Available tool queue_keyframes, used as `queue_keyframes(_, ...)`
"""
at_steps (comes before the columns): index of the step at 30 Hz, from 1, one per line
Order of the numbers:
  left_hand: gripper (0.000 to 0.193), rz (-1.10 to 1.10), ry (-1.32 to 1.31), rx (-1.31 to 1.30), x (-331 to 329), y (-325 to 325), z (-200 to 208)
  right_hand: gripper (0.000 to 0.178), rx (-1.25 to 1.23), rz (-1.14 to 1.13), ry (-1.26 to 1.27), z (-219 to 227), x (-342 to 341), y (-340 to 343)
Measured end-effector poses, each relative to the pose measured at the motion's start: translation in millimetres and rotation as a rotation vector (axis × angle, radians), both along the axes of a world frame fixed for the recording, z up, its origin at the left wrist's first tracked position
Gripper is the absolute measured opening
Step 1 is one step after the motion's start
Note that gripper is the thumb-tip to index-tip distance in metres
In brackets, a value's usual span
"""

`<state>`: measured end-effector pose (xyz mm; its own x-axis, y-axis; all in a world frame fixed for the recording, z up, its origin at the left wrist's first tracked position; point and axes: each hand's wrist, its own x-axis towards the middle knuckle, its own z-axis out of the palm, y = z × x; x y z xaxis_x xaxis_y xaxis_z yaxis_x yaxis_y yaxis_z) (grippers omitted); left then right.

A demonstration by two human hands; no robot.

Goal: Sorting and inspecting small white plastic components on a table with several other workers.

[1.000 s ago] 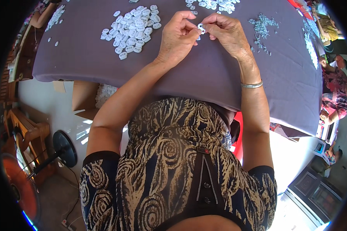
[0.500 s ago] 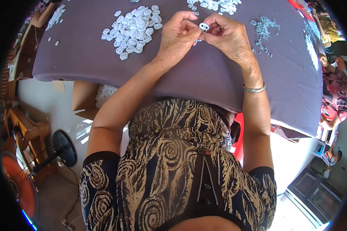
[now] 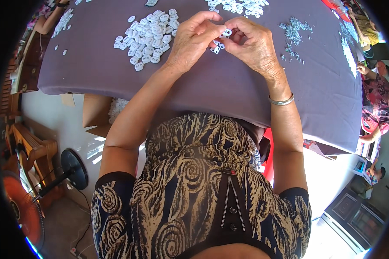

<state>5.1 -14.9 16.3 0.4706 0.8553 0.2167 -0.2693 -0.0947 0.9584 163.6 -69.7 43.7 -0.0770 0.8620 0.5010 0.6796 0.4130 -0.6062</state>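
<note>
Above the table, my left hand [image 3: 194,41] and my right hand [image 3: 251,43] meet with bent fingers. Both pinch one small white two-holed plastic piece [image 3: 226,33] between their fingertips. Part of it is covered by the fingers. Just under the hands, more small white holed pieces [image 3: 216,48] lie on the dark cloth, partly hidden by my left fingers. A large heap of white oval two-holed pieces [image 3: 148,36] spreads left of my left hand. To the right of my right hand is a scatter of tiny silvery bits [image 3: 294,34], too small to make out.
More white pieces [image 3: 240,6] lie at the far side of the cloth-covered table [image 3: 229,82]. A cardboard box [image 3: 95,113] stands beneath its left edge. A fan [image 3: 23,203] is at lower left. Other people's arms [image 3: 47,21] show at the left and right sides.
The white piece has tilted between my fingertips and come slightly down and left. My left hand has shifted a little left, uncovering more of the small pieces beneath.
</note>
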Motion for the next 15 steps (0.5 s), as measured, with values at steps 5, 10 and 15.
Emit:
queue_keyframes(5, 0.023, -0.052, 0.051, 0.071, 0, 6, -9, 0.025, 0.036, 0.017, -0.034, -3, -2, 1)
queue_keyframes(10, 0.024, -0.073, 0.054, 0.09, 1, 3, -10, 0.026, 0.011, 0.025, -0.021, -1, 0, 0)
queue_keyframes(15, 0.027, -0.117, 0.001, 0.017, 1, 0, -7, 0.03, 0.058, 0.079, -0.114, -3, 1, 1)
